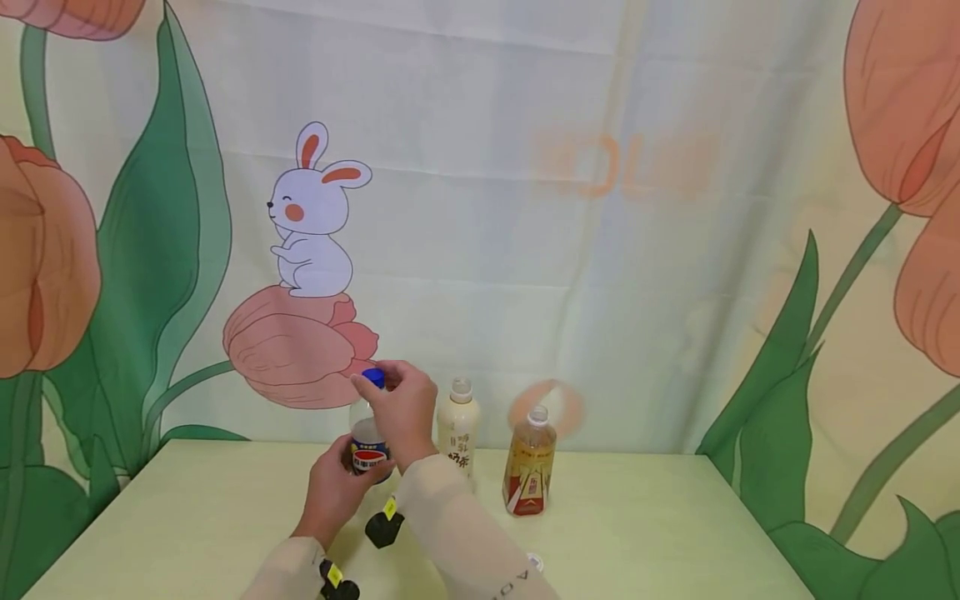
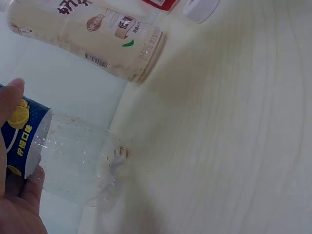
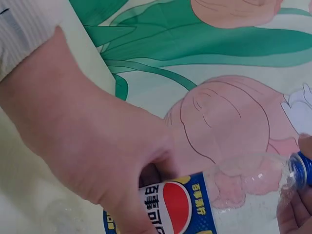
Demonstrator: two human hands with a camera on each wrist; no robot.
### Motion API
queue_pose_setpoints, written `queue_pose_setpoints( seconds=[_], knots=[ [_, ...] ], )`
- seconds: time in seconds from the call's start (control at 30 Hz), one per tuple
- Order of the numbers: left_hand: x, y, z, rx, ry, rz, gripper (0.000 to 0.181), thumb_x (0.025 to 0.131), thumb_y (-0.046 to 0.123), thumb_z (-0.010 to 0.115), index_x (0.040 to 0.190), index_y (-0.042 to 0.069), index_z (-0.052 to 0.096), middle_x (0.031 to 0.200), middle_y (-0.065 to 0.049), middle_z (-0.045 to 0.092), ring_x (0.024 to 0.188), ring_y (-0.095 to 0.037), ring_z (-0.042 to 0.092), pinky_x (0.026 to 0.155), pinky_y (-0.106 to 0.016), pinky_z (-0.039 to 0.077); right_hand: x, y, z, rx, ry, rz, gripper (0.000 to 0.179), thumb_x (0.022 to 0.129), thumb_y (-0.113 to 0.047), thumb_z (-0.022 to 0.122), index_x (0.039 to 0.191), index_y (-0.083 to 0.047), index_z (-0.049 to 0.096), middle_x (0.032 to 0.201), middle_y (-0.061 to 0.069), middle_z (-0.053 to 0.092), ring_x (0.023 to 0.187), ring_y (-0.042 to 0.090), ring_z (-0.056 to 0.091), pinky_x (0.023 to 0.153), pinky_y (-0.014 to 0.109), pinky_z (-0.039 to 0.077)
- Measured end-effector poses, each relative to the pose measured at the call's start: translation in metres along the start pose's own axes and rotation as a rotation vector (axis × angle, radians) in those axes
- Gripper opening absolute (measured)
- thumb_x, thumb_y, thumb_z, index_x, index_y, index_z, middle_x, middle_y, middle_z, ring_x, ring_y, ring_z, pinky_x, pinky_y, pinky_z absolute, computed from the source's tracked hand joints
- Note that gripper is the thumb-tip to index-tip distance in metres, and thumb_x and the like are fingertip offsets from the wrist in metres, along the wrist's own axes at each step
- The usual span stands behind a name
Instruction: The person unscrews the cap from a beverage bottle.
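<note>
A clear plastic Pepsi bottle (image 1: 367, 431) with a blue label is held roughly upright. My left hand (image 1: 333, 487) grips it around the label, thumb and fingers on opposite sides. At the top, the fingers of my right hand (image 1: 405, 408) pinch the blue cap (image 1: 373, 377), which sits on the bottle's neck. The right wrist view shows the same blue cap (image 3: 305, 168) between fingertips at the right edge. In the left wrist view, the clear lower part of the Pepsi bottle (image 2: 78, 156) looks empty. Whether its base touches the table cannot be told.
Just right of my hands stands a cream milk tea bottle (image 1: 459, 421), its neck capless. Farther right is an amber drink bottle (image 1: 531, 462) with a red and gold label. A white cap (image 2: 201, 9) lies on the pale table (image 1: 637, 533). A printed curtain (image 1: 480, 250) hangs behind.
</note>
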State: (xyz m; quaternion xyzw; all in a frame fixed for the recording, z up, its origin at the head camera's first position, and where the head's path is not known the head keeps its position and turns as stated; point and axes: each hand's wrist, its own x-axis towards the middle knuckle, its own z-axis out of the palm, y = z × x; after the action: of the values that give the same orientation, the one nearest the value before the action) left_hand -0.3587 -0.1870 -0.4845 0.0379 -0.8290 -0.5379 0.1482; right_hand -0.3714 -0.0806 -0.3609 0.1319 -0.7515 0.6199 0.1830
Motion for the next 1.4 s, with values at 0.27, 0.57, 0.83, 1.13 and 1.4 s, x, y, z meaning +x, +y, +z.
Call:
queue_pose_setpoints(
  seconds=[0.27, 0.57, 0.83, 1.13, 1.4],
  knots=[
    [0.001, -0.006, 0.004, -0.016, 0.016, 0.011, 0.076, 0.088, 0.036, 0.082, 0.146, 0.004, 0.046, 0.139, -0.022, 0.062, 0.125, -0.038, 0.063, 0.109, -0.053, 0.051, 0.005, 0.003, -0.007, -0.023, -0.029, 0.022, 0.039, 0.08, -0.041, 0.087, 0.11, -0.018, 0.08, 0.094, -0.005, 0.078, 0.087, 0.008, 0.071, 0.084, 0.029, 0.063],
    [0.001, -0.008, 0.003, 0.0, 0.008, -0.001, 0.08, 0.087, 0.038, 0.082, 0.147, 0.002, 0.044, 0.143, -0.024, 0.059, 0.129, -0.043, 0.06, 0.112, -0.056, 0.047, 0.004, 0.0, -0.01, -0.033, -0.066, 0.019, 0.04, 0.081, -0.04, 0.086, 0.111, -0.015, 0.079, 0.092, -0.005, 0.078, 0.084, 0.005, 0.07, 0.087, 0.031, 0.063],
    [0.0, -0.006, 0.002, 0.006, 0.003, 0.004, 0.075, 0.088, 0.033, 0.083, 0.145, 0.002, 0.046, 0.141, -0.024, 0.061, 0.128, -0.041, 0.062, 0.111, -0.055, 0.049, 0.005, 0.0, -0.01, -0.034, -0.07, 0.031, 0.038, 0.08, -0.04, 0.087, 0.109, -0.017, 0.08, 0.089, -0.008, 0.077, 0.083, 0.005, 0.07, 0.087, 0.031, 0.063],
    [0.007, -0.012, -0.003, 0.038, -0.057, 0.046, 0.076, 0.085, 0.036, 0.085, 0.144, 0.005, 0.05, 0.138, -0.02, 0.065, 0.126, -0.039, 0.064, 0.11, -0.054, 0.05, 0.005, -0.001, -0.01, -0.038, -0.057, 0.029, 0.038, 0.079, -0.041, 0.087, 0.109, -0.02, 0.08, 0.09, -0.008, 0.078, 0.083, 0.004, 0.07, 0.088, 0.031, 0.062],
    [0.008, -0.01, -0.008, 0.066, -0.083, 0.05, 0.071, 0.083, 0.033, 0.087, 0.14, 0.004, 0.057, 0.132, -0.018, 0.069, 0.12, -0.036, 0.068, 0.108, -0.055, 0.051, 0.004, 0.004, -0.009, -0.067, -0.06, -0.006, 0.04, 0.08, -0.043, 0.086, 0.112, -0.02, 0.079, 0.093, -0.009, 0.078, 0.084, 0.003, 0.069, 0.086, 0.027, 0.062]
  ],
)
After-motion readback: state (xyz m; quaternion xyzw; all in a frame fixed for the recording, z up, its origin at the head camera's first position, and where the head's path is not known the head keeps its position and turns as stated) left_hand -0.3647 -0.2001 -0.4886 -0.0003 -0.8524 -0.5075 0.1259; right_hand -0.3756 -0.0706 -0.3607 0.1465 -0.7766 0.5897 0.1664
